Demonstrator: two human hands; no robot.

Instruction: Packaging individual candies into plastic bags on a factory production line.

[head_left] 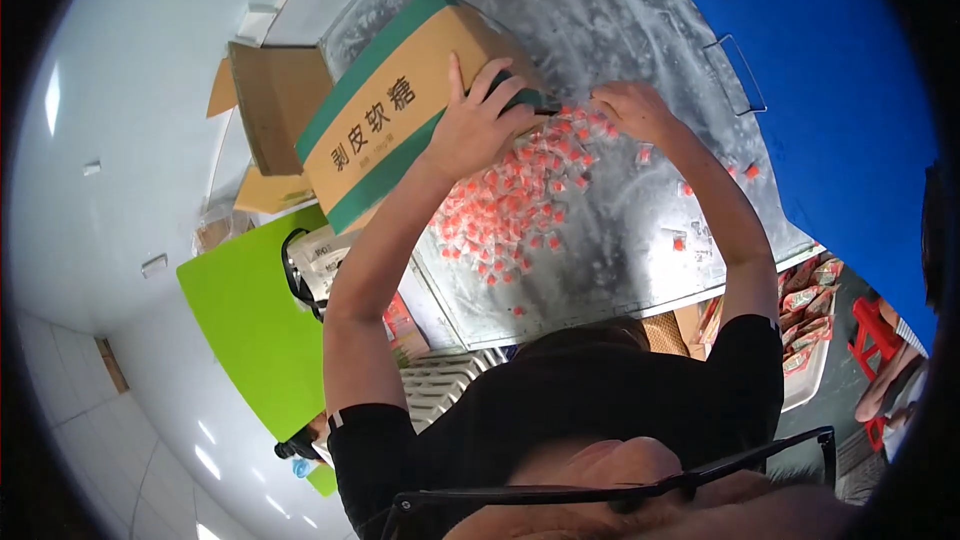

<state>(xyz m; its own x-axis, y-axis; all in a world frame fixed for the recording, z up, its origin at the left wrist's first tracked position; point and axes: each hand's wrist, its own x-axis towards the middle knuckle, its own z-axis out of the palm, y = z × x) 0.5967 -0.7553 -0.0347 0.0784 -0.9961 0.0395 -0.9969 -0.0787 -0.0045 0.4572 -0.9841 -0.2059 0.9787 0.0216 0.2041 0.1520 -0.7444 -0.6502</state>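
Cardboard box point(420, 65), dark-lettered: left fingers point(488, 78) splayed on it; right fingers point(608, 95) curled, grasp unclear.

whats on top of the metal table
The metal table bears a large brown-and-green cardboard box and a pile of small red wrapped pieces, some lying apart. Whatever is under the box is covered.

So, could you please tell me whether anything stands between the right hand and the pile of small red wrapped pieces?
Nothing visible does: the right hand is close by the upper right edge of the pile. The cardboard box, with the left hand on it, is further left, not in between.
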